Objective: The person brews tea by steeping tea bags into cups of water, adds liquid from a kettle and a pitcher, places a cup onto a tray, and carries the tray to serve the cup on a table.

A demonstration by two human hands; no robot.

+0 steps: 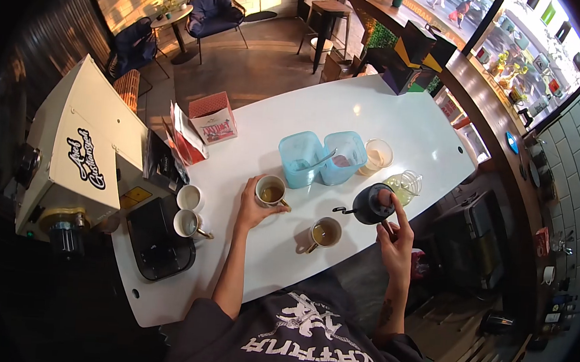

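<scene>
The left hand (256, 209) was wrapped around a cup of brown liquid (271, 192), thumb and fingers against its sides, over the middle of a white table (271, 254). Whether that cup's base touched the surface could not be determined.

The right hand (397, 241) grasped a black kettle (367, 205) by the handle, with one finger extended over the lid. The spout pointed leftward, over the gap between the held cup and a second cup (326, 232). The second cup stood upright nearer the person and also contained brown liquid. It could not be told whether the kettle was raised or resting.

Beyond the hands, two blue tubs (298, 161) stood side by side, with a spoon (322, 160) leaning in them. A plastic cup (378, 155) and a glass jug (407, 186) were beside them, near the kettle. Two pale mugs (188, 199) stood together at left, beside a black tray (158, 246).
</scene>
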